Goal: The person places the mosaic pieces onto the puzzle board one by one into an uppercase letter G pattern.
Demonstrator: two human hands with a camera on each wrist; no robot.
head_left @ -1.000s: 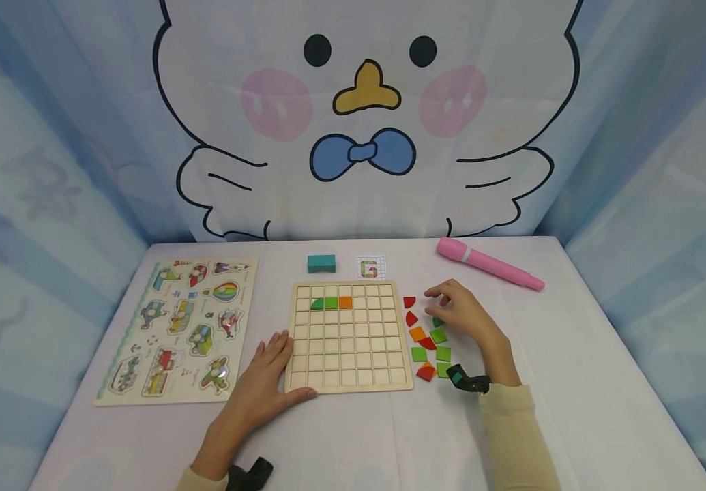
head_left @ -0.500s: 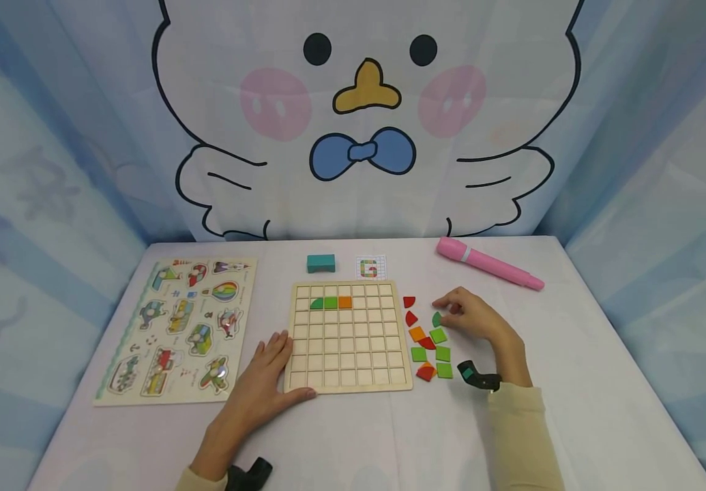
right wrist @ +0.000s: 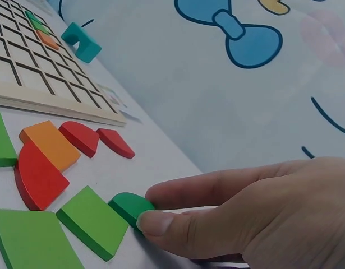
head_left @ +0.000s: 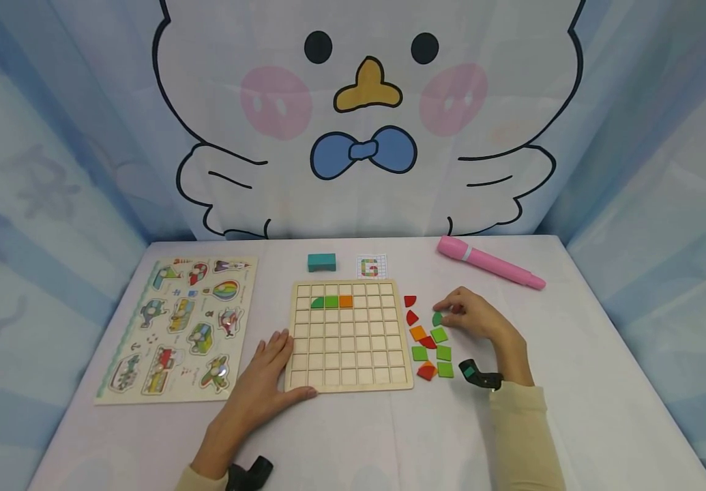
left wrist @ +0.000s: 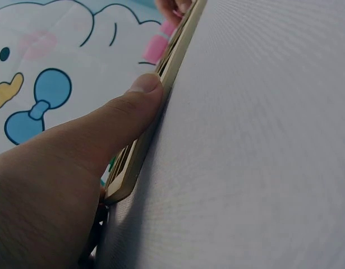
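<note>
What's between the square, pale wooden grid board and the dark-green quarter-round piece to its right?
A red quarter-round piece lies between the board and green piece, in the head view.

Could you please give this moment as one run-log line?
left hand: rests against grid board | right hand: pinches dark green piece | on board: green curved piece, green square, orange square

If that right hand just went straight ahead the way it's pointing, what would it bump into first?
Probably the dark green piece, which touches the right hand; past it, a red piece seems next, before the board, though height is unclear.
</note>
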